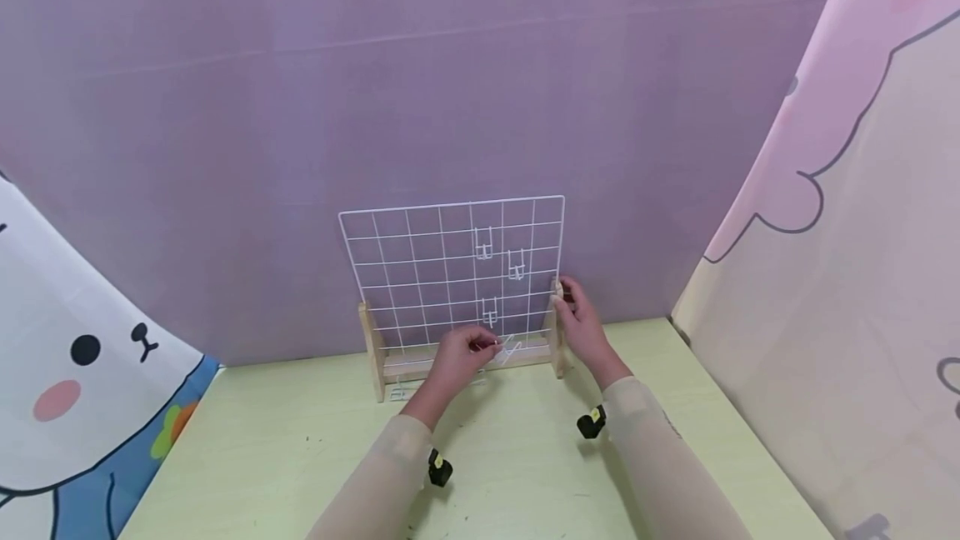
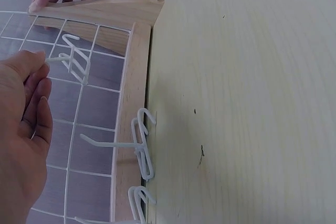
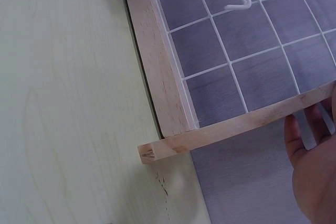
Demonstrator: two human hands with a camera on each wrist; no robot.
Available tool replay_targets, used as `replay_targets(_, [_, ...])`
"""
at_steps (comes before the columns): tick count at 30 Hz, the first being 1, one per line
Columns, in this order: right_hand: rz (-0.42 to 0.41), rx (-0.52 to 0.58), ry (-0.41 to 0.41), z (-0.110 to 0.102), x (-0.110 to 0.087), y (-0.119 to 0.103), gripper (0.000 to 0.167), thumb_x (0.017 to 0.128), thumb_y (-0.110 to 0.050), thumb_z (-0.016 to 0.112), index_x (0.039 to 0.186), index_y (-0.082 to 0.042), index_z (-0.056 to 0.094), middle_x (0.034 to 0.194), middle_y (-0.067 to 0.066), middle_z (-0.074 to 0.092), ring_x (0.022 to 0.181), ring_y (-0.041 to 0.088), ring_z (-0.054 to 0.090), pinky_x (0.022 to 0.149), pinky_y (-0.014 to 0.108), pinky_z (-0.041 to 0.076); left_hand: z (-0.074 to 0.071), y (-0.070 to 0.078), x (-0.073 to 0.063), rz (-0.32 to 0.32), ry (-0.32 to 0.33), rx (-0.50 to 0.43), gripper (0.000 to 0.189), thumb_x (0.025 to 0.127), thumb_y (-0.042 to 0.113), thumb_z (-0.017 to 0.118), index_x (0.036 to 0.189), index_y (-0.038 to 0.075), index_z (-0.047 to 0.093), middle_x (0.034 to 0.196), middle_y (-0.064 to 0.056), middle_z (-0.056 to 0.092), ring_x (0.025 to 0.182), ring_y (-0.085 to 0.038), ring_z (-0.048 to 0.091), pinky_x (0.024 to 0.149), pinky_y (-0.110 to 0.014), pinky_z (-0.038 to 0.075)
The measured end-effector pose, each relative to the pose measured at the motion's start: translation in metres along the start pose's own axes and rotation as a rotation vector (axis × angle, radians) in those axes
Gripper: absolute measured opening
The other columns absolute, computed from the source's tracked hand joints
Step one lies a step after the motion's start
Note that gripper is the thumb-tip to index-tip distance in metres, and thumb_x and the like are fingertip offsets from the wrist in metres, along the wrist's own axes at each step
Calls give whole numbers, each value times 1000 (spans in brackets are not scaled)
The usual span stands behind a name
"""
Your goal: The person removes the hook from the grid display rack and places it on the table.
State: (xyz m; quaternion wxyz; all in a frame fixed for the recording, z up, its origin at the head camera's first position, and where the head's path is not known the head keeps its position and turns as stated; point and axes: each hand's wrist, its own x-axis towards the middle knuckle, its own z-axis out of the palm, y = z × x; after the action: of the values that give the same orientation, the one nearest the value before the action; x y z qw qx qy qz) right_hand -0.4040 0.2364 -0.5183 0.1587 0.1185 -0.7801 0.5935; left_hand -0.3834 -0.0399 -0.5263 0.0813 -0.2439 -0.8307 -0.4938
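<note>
My left hand (image 1: pixel 460 357) pinches the prong of a white wire hook (image 2: pixel 79 64) between thumb and fingertips. That hook is in front of the lower right part of a white wire grid panel (image 1: pixel 446 258). The panel stands upright in a wooden stand (image 1: pixel 557 340). My right hand (image 1: pixel 583 325) grips the stand's right side post (image 3: pixel 236 125) near its top. Higher on the grid hang three similar hooks, an upper one (image 1: pixel 483 250), a right one (image 1: pixel 516 270) and a lower one (image 1: pixel 490 315).
Loose white hooks (image 2: pixel 142 148) lie along the front of the stand's bottom bar (image 2: pixel 134 77), on the pale wood-grain table (image 1: pixel 285 457). Behind the panel is a purple cloth backdrop (image 1: pixel 450 107). Cartoon-print cloths stand at left (image 1: pixel 75 315) and right (image 1: pixel 847 273).
</note>
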Motion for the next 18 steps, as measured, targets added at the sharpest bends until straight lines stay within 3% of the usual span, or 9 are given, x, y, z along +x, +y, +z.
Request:
replay_targets(5, [13, 16, -1, 1, -1, -3, 52, 120, -24, 50, 169, -13, 39, 148, 27, 55, 131, 44, 57, 110, 61, 53, 0, -2, 1, -3, -7, 11, 7, 100, 14, 85, 104, 8, 83, 95, 5, 78, 83, -10, 69, 72, -27, 62])
replay_targets(18, [16, -13, 10, 1, -1, 1, 50, 120, -32, 51, 167, -20, 42, 145, 23, 57, 127, 40, 60, 109, 59, 55, 2, -10, 1, -21, -36, 48, 5, 100, 14, 85, 103, 11, 84, 95, 6, 77, 85, -9, 69, 75, -26, 61])
